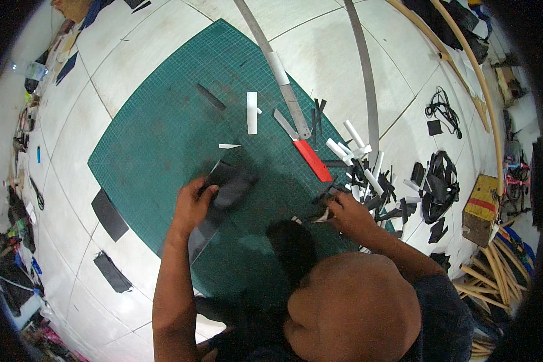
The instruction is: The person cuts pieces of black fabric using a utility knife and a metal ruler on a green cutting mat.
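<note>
A thin black sheet (224, 175), like fabric or leather, is pinched in my left hand (194, 202) over the green cutting mat (157, 139). Its lower part lies near my wrist. On the mat's right side my right hand (344, 211) is closed at the edge of a scrap heap, its fingertips on a small dark thing I cannot make out. A thin metal tool (317, 219) shows beside those fingers, partly hidden. Farther up lies a utility knife with a red handle (312, 160), next to a long metal ruler (292, 105).
Black and white cut strips (374, 181) are heaped right of the mat. A white strip (252, 113) lies on it. Another long metal strip (365, 78) crosses the tiles. Black pieces (110, 215) lie at left. Bent cane poles (464, 36) and a box (481, 208) stand right.
</note>
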{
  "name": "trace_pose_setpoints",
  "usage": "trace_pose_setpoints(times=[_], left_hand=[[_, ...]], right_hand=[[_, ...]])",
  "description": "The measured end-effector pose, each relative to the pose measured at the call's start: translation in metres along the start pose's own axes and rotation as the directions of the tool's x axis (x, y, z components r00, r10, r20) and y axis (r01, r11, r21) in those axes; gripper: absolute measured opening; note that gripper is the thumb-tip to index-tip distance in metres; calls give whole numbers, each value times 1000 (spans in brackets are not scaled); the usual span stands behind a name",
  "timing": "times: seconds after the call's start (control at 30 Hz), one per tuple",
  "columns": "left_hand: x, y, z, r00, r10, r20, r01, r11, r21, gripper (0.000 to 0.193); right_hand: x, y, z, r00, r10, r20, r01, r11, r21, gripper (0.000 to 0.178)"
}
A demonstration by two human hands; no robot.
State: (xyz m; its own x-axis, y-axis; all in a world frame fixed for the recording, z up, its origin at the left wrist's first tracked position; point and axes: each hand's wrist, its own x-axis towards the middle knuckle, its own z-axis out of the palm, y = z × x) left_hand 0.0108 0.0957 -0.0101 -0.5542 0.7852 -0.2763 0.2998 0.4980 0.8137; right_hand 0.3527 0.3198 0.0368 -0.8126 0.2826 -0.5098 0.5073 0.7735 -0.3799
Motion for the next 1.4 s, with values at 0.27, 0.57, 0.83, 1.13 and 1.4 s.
trace_pose_setpoints(times=[0.27,0.57,0.83,1.13,1.4], left_hand=[[0,4,-11,989,-125,79,129,990,-50,21],[-3,7,-8,995,-89,46,88,996,10,23],[-6,-5,-8,999,-5,-39,7,999,42,20],[-23,18,9,908,311,-282,-202,913,355,16],[-30,21,1,870,224,-439,-121,961,249,18]], right_hand=[[17,-7,-37,984,-80,-161,122,953,276,30],[128,-32,-76,998,-51,-34,57,555,830,48],[138,-35,-52,981,-29,-191,189,347,919,50],[115,-22,-18,983,145,-116,77,253,964,50],[102,-27,0,994,102,-34,7,251,968,50]])
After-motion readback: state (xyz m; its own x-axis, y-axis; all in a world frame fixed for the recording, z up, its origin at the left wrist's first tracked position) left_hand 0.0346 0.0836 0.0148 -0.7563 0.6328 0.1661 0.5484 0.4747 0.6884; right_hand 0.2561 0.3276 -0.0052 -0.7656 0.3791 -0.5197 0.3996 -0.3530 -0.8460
